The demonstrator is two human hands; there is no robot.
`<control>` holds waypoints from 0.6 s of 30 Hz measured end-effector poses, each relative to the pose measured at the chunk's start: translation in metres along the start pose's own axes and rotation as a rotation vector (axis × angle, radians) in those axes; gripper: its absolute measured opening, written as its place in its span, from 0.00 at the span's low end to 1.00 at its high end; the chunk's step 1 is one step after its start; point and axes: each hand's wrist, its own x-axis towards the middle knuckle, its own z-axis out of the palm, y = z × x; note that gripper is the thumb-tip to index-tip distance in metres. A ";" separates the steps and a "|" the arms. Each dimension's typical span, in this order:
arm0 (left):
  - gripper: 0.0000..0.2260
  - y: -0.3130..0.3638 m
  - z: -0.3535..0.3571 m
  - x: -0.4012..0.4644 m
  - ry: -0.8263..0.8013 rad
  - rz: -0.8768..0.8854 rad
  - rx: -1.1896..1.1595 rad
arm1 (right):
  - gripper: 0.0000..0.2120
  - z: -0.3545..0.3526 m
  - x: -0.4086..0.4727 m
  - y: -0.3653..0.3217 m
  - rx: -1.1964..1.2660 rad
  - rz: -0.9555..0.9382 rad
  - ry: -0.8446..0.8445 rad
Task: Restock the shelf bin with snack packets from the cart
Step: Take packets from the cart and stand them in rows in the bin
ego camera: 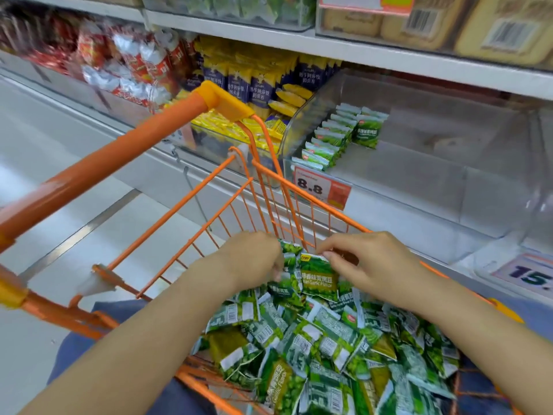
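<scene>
An orange wire cart [269, 190] holds a heap of green snack packets [323, 348]. My left hand [254, 259] grips several green packets at the far end of the cart. My right hand [368, 262] pinches the top edge of one upright packet [318, 278] beside them. Beyond the cart stands a clear shelf bin [419, 163]. A short row of the same green packets [338, 136] lines its left side, and the remainder of its floor is bare.
A price tag reading 8.8 [320, 187] hangs on the bin's front. Yellow and blue packets [263, 85] fill the neighbouring bin to the left, red packets [119, 61] farther left. The cart's orange handle [104, 163] runs across the left. A shelf [389, 55] overhangs the bin.
</scene>
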 end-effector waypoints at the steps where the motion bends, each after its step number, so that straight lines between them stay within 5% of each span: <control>1: 0.09 0.001 -0.003 -0.001 0.047 0.009 -0.061 | 0.15 -0.002 0.000 -0.001 0.022 0.018 0.003; 7: 0.08 0.012 -0.040 -0.022 0.343 0.047 -0.777 | 0.26 -0.012 0.003 -0.009 0.318 0.159 -0.124; 10: 0.06 0.025 -0.052 -0.026 0.398 0.061 -0.856 | 0.22 -0.011 0.003 -0.011 0.484 0.217 -0.143; 18: 0.08 0.038 -0.076 0.006 0.667 0.078 -0.881 | 0.11 -0.035 0.013 -0.007 0.794 0.373 0.123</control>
